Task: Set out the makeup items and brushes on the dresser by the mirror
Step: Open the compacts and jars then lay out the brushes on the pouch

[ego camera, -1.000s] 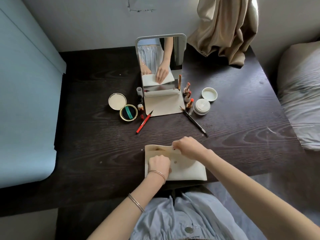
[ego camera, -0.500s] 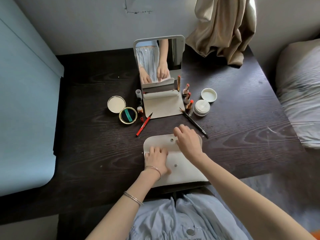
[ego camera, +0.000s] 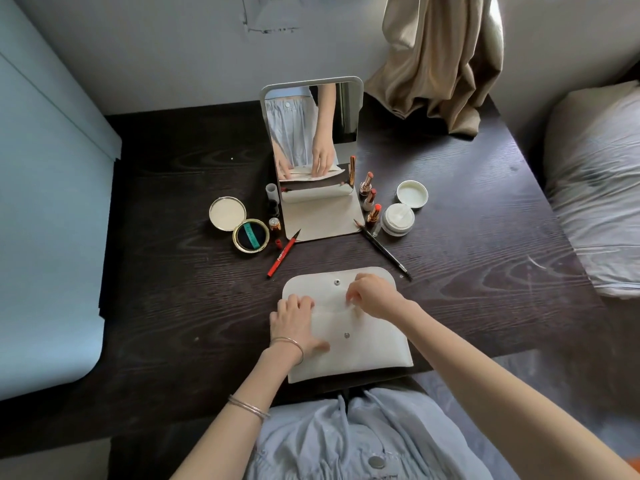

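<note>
Dark wood-grain dresser top [ego camera: 467, 271] fills the middle of the frame, with a pale wall behind and a beige curtain [ego camera: 440, 60] hanging at upper right.

A flat cream leather pouch with two metal snaps [ego camera: 360, 344] lies at lower centre, its flap folded open away from the person. The left hand [ego camera: 294, 323] rests on the pouch's left edge with fingers fairly straight, pressing it down. The right hand [ego camera: 372, 294] has its fingers curled at the pocket mouth; whether they pinch the edge or something inside, I cannot tell. The pouch's contents are hidden.

By the upright rectangular mirror on its cream stand [ego camera: 313, 140] the items are already laid out: an open gold-rimmed compact [ego camera: 239, 225] to its left, a red liner pen [ego camera: 282, 254] below that, three uncapped lipsticks [ego camera: 370, 199] to its right, a round white cream jar [ego camera: 398, 220] with its lid [ego camera: 412, 195] off beside it, and a long black brow pencil [ego camera: 382, 249].

Risks: the pouch's near edge looks to sit at the dresser front, so a tug could slide it into the lap; anything pulled out quickly could topple the standing lipsticks or roll the pencil.
</note>
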